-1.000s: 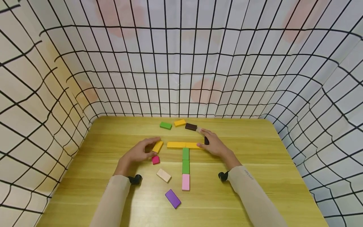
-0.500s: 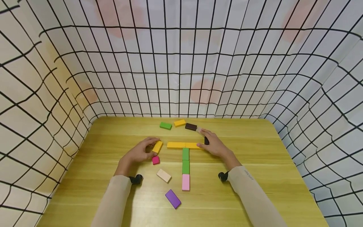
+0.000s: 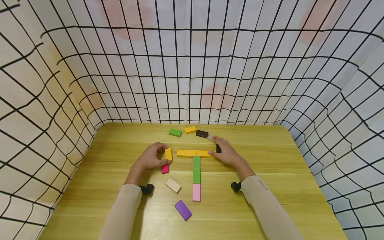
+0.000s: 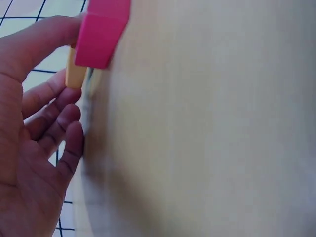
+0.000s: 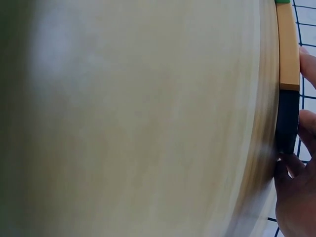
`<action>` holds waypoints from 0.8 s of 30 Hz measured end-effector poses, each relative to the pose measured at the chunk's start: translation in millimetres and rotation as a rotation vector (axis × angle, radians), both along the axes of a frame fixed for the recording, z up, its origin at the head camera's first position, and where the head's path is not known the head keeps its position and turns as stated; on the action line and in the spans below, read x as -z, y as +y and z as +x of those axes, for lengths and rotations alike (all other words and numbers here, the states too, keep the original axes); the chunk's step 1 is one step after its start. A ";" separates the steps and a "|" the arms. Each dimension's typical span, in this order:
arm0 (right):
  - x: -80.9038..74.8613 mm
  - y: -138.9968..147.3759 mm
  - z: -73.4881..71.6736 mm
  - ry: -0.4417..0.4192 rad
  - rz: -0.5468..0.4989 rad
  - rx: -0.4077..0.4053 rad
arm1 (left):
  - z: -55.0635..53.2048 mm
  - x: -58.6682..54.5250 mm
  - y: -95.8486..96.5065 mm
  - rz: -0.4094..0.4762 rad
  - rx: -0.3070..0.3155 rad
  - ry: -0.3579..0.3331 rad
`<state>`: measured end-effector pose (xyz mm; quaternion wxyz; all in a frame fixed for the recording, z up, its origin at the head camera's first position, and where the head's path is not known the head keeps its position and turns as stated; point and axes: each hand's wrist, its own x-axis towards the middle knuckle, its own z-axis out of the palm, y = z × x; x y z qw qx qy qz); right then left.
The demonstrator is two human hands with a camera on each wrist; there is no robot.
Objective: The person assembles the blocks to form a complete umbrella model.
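Observation:
My left hand point(image 3: 149, 156) pinches a yellow block point(image 3: 168, 154) between thumb and fingertips, left of the row's end. Just below the thumb lies a crimson block point(image 3: 164, 169), large in the left wrist view. Two yellow blocks point(image 3: 186, 153) form a crosswise row, with two green blocks point(image 3: 196, 170) and a pink block point(image 3: 196, 192) running down from its middle. At the row's right end rests my right hand point(image 3: 229, 154), its thumb touching the yellow block and its fingers over a black block point(image 3: 218, 148). In the right wrist view this black block point(image 5: 287, 116) meets the yellow block's end.
Behind the row lie a green block point(image 3: 175, 132), a yellow block point(image 3: 190, 130) and a dark brown block point(image 3: 202, 134). Nearer are a beige block point(image 3: 173, 185) and a purple block point(image 3: 183, 210). Black wire mesh point(image 3: 192, 76) encloses the wooden table point(image 3: 264, 206).
My left hand has shifted slightly right and turned the yellow block from slanted to nearly straight front to back. The right hand holds its place.

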<state>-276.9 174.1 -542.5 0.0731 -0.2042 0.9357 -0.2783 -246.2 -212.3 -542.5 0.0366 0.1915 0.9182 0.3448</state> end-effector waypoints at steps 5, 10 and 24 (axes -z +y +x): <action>1.7 1.4 -1.0 0.000 0.009 -0.004 | -3.6 -6.2 6.5 -0.011 -0.035 -0.027; 0.6 1.9 -1.6 -0.005 0.005 0.000 | -10.2 -11.6 13.9 -0.030 -0.058 -0.029; -2.1 0.5 -0.6 -0.021 -0.019 0.002 | -18.4 -2.2 21.8 -0.042 -0.050 -0.050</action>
